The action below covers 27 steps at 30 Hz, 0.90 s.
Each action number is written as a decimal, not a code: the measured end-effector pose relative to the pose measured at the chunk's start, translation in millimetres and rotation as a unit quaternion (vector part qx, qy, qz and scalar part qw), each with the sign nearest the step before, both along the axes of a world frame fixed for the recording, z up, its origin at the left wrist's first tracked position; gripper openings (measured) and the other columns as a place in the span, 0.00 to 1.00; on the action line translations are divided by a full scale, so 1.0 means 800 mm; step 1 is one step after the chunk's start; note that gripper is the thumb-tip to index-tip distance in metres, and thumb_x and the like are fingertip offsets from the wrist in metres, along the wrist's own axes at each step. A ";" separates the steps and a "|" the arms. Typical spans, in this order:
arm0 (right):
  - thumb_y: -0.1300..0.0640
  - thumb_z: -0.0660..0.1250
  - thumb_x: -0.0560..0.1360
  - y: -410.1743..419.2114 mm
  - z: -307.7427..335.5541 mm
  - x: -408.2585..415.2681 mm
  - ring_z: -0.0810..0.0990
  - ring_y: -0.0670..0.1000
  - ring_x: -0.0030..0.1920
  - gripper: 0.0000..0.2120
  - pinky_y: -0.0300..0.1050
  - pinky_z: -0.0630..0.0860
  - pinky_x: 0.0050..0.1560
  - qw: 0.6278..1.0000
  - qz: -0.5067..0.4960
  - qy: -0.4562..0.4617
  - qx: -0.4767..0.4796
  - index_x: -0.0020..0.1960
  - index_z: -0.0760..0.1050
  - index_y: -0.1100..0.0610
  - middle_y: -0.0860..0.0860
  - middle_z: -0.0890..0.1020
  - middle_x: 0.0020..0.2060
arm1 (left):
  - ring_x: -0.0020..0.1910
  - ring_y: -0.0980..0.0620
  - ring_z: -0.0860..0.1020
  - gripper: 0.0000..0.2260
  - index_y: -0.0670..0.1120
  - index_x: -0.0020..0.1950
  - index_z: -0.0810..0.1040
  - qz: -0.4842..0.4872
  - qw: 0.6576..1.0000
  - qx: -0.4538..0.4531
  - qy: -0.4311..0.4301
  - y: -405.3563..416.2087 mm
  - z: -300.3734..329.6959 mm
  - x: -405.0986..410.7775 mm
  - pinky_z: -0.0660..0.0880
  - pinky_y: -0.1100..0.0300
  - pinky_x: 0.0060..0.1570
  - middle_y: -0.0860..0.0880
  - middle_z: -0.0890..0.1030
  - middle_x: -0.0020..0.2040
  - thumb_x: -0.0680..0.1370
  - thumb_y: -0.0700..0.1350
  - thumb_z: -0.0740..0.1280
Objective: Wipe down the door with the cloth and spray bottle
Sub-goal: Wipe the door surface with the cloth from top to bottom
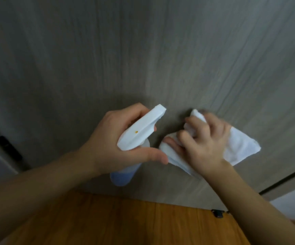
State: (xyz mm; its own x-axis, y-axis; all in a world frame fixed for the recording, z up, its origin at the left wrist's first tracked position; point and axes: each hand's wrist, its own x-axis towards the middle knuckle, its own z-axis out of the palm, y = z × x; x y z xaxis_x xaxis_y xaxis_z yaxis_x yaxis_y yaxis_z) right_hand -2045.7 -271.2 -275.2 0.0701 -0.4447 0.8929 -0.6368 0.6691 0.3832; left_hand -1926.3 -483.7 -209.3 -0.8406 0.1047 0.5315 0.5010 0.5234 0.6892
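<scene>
A grey wood-grain door (161, 50) fills most of the view. My left hand (108, 138) grips a spray bottle (139, 129) with a white trigger head and a pale blue body, its nozzle pointing up toward the door. Just to its right, my right hand (205, 138) presses a white cloth (240, 147) flat against the door, fingers spread over the bunched fabric. One corner of the cloth sticks out to the right of the hand. The hand looks slightly blurred.
A black latch plate (9, 147) sits on the door's left edge. A dark gap (284, 179) runs along the door's right edge beside a pale wall. Brown wooden floor (125, 223) lies below, with a small black doorstop (218, 213) on it.
</scene>
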 end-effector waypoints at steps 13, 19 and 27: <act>0.50 0.77 0.72 -0.017 0.027 0.004 0.72 0.62 0.56 0.15 0.56 0.67 0.46 0.995 0.027 -0.007 0.098 0.47 0.71 0.52 0.57 0.73 0.56 | 0.42 0.48 0.82 0.26 0.53 0.50 0.80 0.018 0.989 0.046 -0.136 -0.084 -0.098 0.063 0.78 0.44 0.40 0.48 0.82 0.43 0.61 0.67 0.79; 0.41 0.71 0.76 -0.066 0.111 0.006 0.69 0.59 0.58 0.18 0.54 0.62 0.47 0.999 0.024 0.011 0.021 0.42 0.69 0.54 0.54 0.71 0.58 | 0.44 0.44 0.82 0.28 0.47 0.52 0.81 0.036 0.991 0.079 -0.103 -0.097 -0.094 0.055 0.78 0.40 0.41 0.47 0.82 0.44 0.63 0.64 0.79; 0.42 0.71 0.75 -0.074 0.037 0.019 0.73 0.61 0.57 0.16 0.56 0.67 0.48 0.993 0.010 0.018 0.117 0.43 0.73 0.54 0.55 0.74 0.56 | 0.46 0.43 0.82 0.28 0.46 0.52 0.81 0.037 0.988 0.111 -0.096 -0.102 -0.101 0.057 0.79 0.39 0.43 0.46 0.83 0.45 0.62 0.63 0.79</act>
State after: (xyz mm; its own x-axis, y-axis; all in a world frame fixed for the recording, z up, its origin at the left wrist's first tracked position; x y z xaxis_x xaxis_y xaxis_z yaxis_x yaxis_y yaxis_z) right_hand -2030.1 -330.3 -245.6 0.1117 -0.6385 0.7615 -0.6320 0.5458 0.5503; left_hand -1880.8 -565.6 -289.9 -0.9293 -0.0624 0.3641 0.3153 0.3797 0.8697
